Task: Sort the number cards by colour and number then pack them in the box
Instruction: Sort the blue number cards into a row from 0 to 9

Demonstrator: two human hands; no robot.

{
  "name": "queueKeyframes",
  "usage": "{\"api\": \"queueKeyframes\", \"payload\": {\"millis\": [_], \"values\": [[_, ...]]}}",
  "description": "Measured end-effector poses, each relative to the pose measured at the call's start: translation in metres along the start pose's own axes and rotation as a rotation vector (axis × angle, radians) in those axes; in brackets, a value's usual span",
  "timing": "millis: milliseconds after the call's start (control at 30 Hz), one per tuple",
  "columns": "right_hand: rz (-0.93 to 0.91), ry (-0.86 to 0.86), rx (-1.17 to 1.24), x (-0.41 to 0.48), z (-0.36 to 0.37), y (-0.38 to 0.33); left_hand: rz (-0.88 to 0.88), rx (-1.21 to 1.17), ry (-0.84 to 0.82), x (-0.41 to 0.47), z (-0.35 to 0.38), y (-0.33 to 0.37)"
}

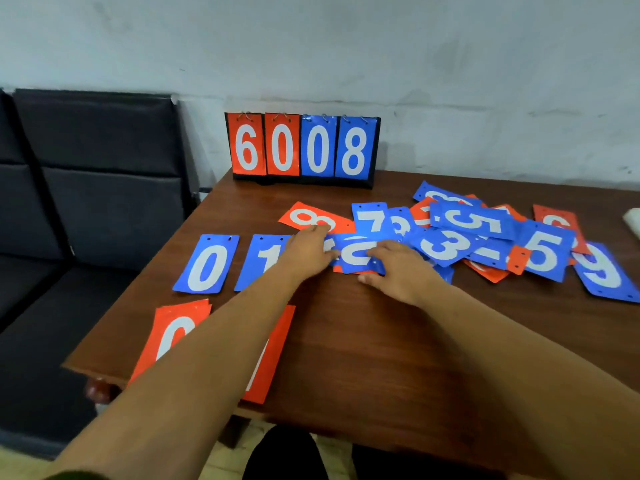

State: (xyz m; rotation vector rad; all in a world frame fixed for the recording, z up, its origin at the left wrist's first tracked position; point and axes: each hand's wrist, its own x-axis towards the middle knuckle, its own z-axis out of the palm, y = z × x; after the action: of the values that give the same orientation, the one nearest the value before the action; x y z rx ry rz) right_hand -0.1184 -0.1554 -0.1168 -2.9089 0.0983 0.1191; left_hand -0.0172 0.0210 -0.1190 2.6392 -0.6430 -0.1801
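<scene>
Card (360,258), blue, digit hidden under the fingers, lying at the near-left edge of the mixed heap (467,220) on the worktop (346,341), just right of the laid-out blue 0 (207,265) and blue 1 (256,261). It is best slid clear of overlapping cards before lifting, so neighbours are not dragged. Left hand (308,251) and right hand (398,268) rest on it with fingers straight, gripping nothing, forearms extended.
</scene>
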Motion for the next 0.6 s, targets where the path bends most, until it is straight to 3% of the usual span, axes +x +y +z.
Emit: {"api": "queueKeyframes", "payload": {"millis": [100,200,400,500,600], "values": [[-0.063,0.091,0.016,-0.002,0.005,0.011,0.061,0.039,0.084,0.011,0.005,-0.003],[-0.101,0.136,0.068,-0.003,0.008,0.02,0.087,-0.103,0.173,0.013,0.005,-0.007],[-0.058,0.161,0.12,-0.004,0.007,0.029,-0.137,-0.495,0.335,-0.003,-0.02,-0.006],[0.031,0.206,0.11,-0.005,0.002,0.033,-0.123,-0.595,0.414,-0.019,-0.033,-0.008],[0.134,0.354,0.429,-0.008,-0.01,0.021,-0.105,-0.669,0.438,-0.033,-0.041,-0.004]]}}
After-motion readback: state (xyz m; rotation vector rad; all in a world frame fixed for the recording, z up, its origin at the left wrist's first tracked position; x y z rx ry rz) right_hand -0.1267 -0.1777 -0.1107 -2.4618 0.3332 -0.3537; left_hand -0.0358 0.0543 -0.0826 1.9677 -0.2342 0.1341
